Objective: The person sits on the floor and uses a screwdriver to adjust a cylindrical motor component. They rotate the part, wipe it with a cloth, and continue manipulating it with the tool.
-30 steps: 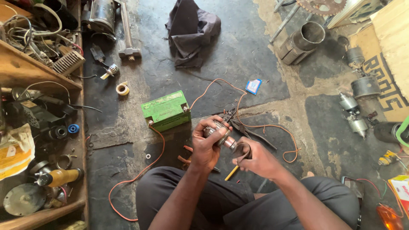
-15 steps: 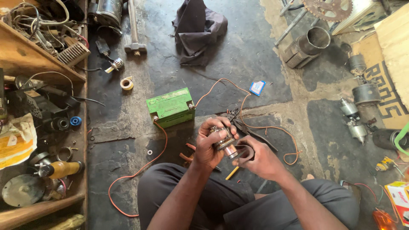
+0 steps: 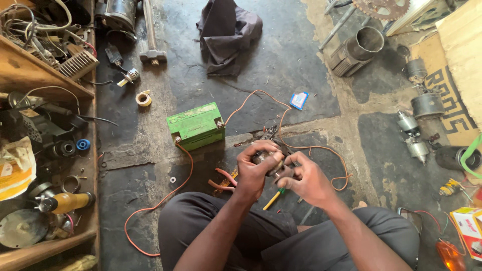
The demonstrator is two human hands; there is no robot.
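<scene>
Two hands meet over a small grey metal motor part (image 3: 266, 159), held just above the person's dark-trousered knees. The left hand (image 3: 253, 173) is clenched round its body; a second ago the same hand held it more loosely, with more of the part showing, so the grip has tightened. The right hand (image 3: 306, 179) has closed in from the side, fingertips pinching at the part's near end, where earlier it sat lower beside a yellow-handled screwdriver (image 3: 274, 198) that now lies on the stained concrete floor (image 3: 281, 65) beneath the hands. Judging by that, the work has shifted from tool to fingers.

A green rectangular battery (image 3: 196, 126) stands near, ahead and to the left, with thin orange wires (image 3: 165, 200) running from it. Red-handled pliers (image 3: 221, 181) lie just beside the left wrist. The wooden shelf (image 3: 47, 80) on the left holds tangled cables, metal discs and a yellow-bodied tool (image 3: 68, 201). Grey metal cylinders (image 3: 359, 50) lie well apart, upper right.
</scene>
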